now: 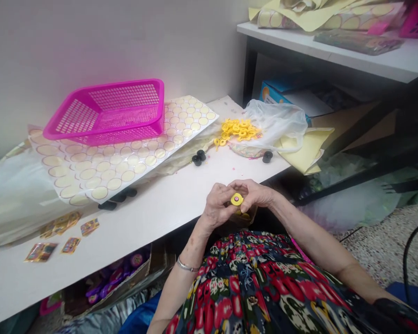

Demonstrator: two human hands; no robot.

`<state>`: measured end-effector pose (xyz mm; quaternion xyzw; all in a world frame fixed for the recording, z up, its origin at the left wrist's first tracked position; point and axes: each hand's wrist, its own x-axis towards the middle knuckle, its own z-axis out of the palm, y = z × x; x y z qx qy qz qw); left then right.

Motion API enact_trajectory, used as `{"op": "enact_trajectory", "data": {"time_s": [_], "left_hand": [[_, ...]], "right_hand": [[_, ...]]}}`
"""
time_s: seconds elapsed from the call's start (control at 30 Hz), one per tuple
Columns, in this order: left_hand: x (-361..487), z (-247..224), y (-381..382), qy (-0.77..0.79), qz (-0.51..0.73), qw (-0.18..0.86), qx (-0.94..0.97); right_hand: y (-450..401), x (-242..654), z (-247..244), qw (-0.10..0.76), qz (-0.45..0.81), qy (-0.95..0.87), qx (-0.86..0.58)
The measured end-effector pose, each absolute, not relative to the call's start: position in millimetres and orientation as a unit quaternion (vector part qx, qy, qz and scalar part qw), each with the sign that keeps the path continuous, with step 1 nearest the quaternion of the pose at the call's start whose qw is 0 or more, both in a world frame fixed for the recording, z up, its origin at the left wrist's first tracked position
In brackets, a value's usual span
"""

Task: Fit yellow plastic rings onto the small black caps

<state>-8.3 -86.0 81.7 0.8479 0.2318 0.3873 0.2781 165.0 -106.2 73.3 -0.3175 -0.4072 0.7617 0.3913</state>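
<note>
Both of my hands meet at the front edge of the white table, close to my body. Between them sits a small round yellow plastic piece (pixel 236 199) with a dark ring and a pink centre. My left hand (pixel 216 206) is closed around its left side, and my right hand (pixel 256 195) pinches it from the right. Another bit of yellow shows just below, partly hidden by the fingers. Beyond the hands lies a pile of yellow plastic pieces (pixel 240 130) beside a clear plastic bag (pixel 275 123). Black caps (pixel 198 158) stand nearer, with one more black cap (pixel 267 157) to the right.
A pink basket (pixel 125 116) rests on sheets of round stickers (pixel 125 176) at the left. Small printed packets (pixel 42 252) lie on the white table (pixel 132 250). At the right stands a raised shelf (pixel 334 51). Under the table is a box of purple items (pixel 114 278).
</note>
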Motion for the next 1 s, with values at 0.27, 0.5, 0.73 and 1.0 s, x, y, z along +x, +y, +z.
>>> {"op": "enact_trajectory", "data": {"time_s": [0.27,0.5,0.73,1.0], "left_hand": [[-3,74,-92,0.191,0.374,0.217,0.881],[-10,58,-95,0.222,0.368,0.258,0.865],[-13,57,-98,0.239,0.344,0.3,0.857],[-8,63,-104,0.215,0.339,0.296,0.867]], "right_hand": [[-111,152,81,0.347,0.748,-0.393,-0.407],[-123,144,71,0.387,0.743,-0.357,-0.414],[-129,153,64,0.361,0.791,-0.354,-0.344],[-128,156,62,0.375,0.739,-0.4,-0.391]]}}
